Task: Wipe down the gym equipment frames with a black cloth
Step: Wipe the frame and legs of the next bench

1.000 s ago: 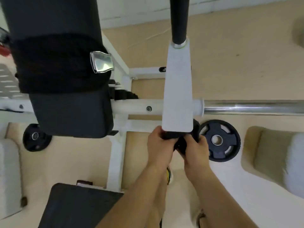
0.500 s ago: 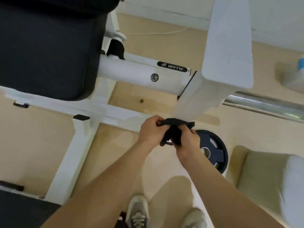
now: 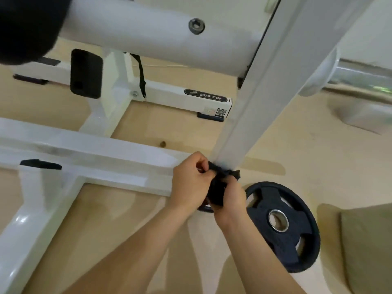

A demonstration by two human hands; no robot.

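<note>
Here, two bare hands meet low down, at the foot of a white post (image 3: 254,102). The cloth (image 3: 217,188) is black and bunched up. It sits between the two hands, and its top edge touches the bottom end of the post.

The left hand (image 3: 189,183) has its fingers curled. Its grip pinches the top of the cloth, right next to the post. The right hand (image 3: 232,198) is just beside it and a little lower. Its grip is closed round the lower part of the cloth, and a small flap of cloth sticks out above its knuckles. Both arms reach in from the bottom of the view.

The post leans and goes up to the right. Near the top it meets a fat white tube (image 3: 148,32) with a dark bolt (image 3: 196,26) in it. On the other side of the post, a shiny bar (image 3: 364,75) sticks out to the right.

Under the tube, a white frame (image 3: 84,149) lies on the tan floor (image 3: 161,128). One part of the frame has a black label (image 3: 205,95) that reads BRTW, and a small square sticker (image 3: 221,112) sits near its end. A thin black strap (image 3: 141,75) hangs down close by. A black block (image 3: 86,73) sits on the frame to the left. A black pad (image 3: 23,24) fills the top left corner.

A black plate (image 3: 282,225) with a shiny hole lies flat on the floor, just right of the right hand. The right wrist covers a bit of its edge. A soft greenish thing (image 3: 364,245) shows at the right edge, and I cannot tell what it is.
</note>
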